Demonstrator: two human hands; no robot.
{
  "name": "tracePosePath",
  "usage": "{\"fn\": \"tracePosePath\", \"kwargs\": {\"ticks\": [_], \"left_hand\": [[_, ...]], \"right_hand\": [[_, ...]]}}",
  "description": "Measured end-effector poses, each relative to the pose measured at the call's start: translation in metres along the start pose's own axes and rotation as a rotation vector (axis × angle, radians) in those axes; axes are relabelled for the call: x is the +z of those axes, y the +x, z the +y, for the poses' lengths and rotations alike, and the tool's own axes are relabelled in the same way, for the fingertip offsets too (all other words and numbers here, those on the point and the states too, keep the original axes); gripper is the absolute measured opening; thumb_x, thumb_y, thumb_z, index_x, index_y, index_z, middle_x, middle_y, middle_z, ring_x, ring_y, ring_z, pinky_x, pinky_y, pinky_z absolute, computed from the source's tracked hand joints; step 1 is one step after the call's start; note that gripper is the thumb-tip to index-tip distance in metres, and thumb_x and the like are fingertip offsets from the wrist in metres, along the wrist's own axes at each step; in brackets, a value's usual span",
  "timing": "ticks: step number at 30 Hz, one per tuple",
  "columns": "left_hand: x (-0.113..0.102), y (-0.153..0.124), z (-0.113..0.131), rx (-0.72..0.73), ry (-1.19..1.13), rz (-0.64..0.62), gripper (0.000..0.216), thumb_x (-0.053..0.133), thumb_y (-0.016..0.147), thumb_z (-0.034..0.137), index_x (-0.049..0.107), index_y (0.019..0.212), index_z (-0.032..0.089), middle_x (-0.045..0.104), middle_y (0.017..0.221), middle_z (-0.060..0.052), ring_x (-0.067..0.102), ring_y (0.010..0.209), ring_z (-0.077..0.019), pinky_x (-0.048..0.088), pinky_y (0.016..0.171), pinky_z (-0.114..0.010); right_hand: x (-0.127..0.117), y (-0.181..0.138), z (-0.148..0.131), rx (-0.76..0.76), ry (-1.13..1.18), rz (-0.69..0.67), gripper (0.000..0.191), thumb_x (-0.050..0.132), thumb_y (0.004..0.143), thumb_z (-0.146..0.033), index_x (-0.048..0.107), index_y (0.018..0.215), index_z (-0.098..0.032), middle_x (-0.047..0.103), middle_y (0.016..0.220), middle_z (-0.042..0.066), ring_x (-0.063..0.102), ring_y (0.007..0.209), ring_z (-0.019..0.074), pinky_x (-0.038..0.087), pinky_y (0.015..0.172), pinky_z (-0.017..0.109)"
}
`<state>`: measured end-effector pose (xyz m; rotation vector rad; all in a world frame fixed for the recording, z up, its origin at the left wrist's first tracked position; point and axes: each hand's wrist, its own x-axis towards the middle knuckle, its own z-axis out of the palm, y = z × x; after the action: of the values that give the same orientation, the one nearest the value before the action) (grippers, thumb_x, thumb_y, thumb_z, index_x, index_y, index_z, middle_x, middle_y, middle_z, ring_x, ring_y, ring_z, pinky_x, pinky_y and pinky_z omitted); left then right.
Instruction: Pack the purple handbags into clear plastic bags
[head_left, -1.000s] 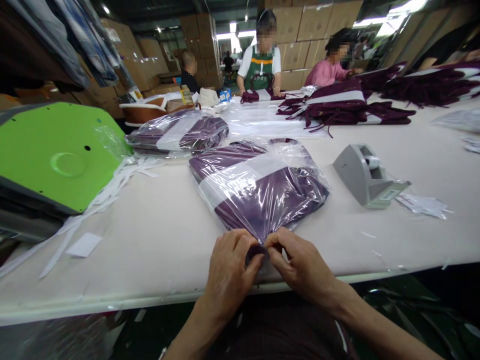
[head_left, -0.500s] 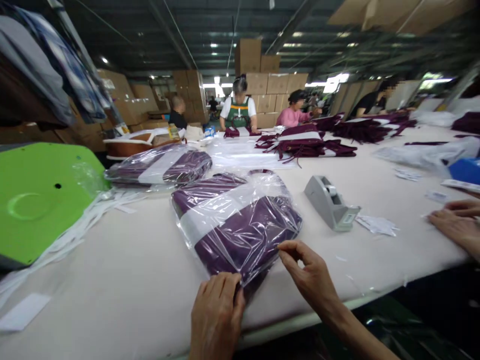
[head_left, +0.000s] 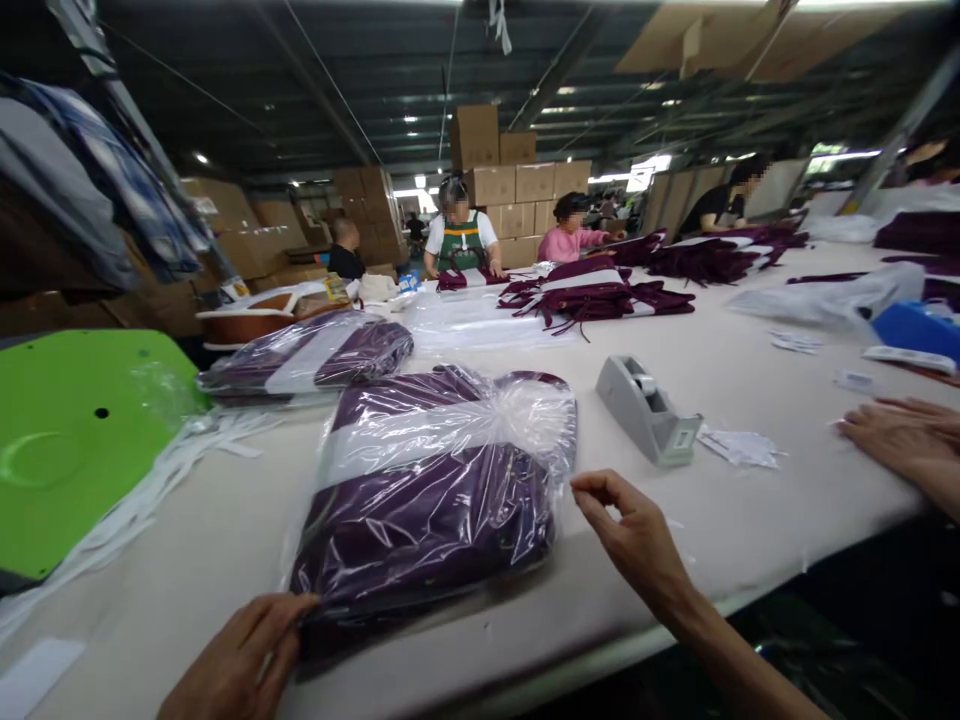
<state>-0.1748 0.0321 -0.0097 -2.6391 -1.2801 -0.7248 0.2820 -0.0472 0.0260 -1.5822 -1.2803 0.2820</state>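
Note:
A purple-and-white garment sealed in a clear plastic bag [head_left: 427, 500] lies on the cream table in front of me. My left hand [head_left: 240, 665] grips the bag's near left corner at the table's front edge. My right hand [head_left: 637, 540] hovers just right of the bag, thumb and forefinger pinched together, the other fingers curled; whatever it pinches is too small to name. A grey tape dispenser [head_left: 649, 410] stands a short way beyond my right hand.
A second bagged garment [head_left: 307, 360] lies behind, beside a green panel [head_left: 67, 440] and white strips. Loose purple garments [head_left: 592, 290] are piled farther back. Another person's hands [head_left: 896, 435] rest at the right edge. Several workers stand at the far end before stacked cartons.
My left hand dragged the bag's near corner leftward, turning the bag. My right hand let go of the bag and lifted off to its right. The view tilted up.

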Motion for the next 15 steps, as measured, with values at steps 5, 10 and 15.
{"fn": "tracePosePath", "kwargs": {"ticks": [5, 10, 15], "left_hand": [[-0.006, 0.004, 0.018, -0.133, -0.045, 0.051, 0.026, 0.05, 0.094, 0.031, 0.068, 0.112, 0.033, 0.071, 0.105, 0.001, 0.07, 0.097, -0.0166, 0.056, 0.083, -0.023], [-0.003, -0.006, 0.019, -0.157, -0.007, 0.096, 0.02, 0.051, 0.094, 0.035, 0.068, 0.105, 0.03, 0.07, 0.105, 0.0, 0.069, 0.097, -0.0181, 0.056, 0.086, -0.026], [0.005, -0.01, -0.003, -0.087, 0.079, 0.118, 0.021, 0.054, 0.092, 0.041, 0.067, 0.102, 0.028, 0.072, 0.101, -0.001, 0.071, 0.09, -0.0178, 0.057, 0.082, -0.026]], "right_hand": [[0.01, 0.004, 0.005, -0.078, -0.059, -0.032, 0.014, 0.06, 0.093, -0.033, 0.067, 0.094, -0.021, 0.07, 0.089, 0.004, 0.063, 0.08, 0.0198, 0.052, 0.075, 0.034], [0.02, 0.012, 0.014, -0.22, -0.134, -0.015, 0.016, 0.058, 0.093, -0.032, 0.068, 0.1, -0.021, 0.07, 0.106, 0.009, 0.064, 0.103, 0.0249, 0.052, 0.093, 0.043], [0.031, 0.05, 0.017, -0.222, -0.311, -0.133, 0.036, 0.063, 0.09, -0.039, 0.066, 0.118, -0.017, 0.067, 0.125, 0.015, 0.058, 0.121, 0.0295, 0.043, 0.106, 0.048]]}}
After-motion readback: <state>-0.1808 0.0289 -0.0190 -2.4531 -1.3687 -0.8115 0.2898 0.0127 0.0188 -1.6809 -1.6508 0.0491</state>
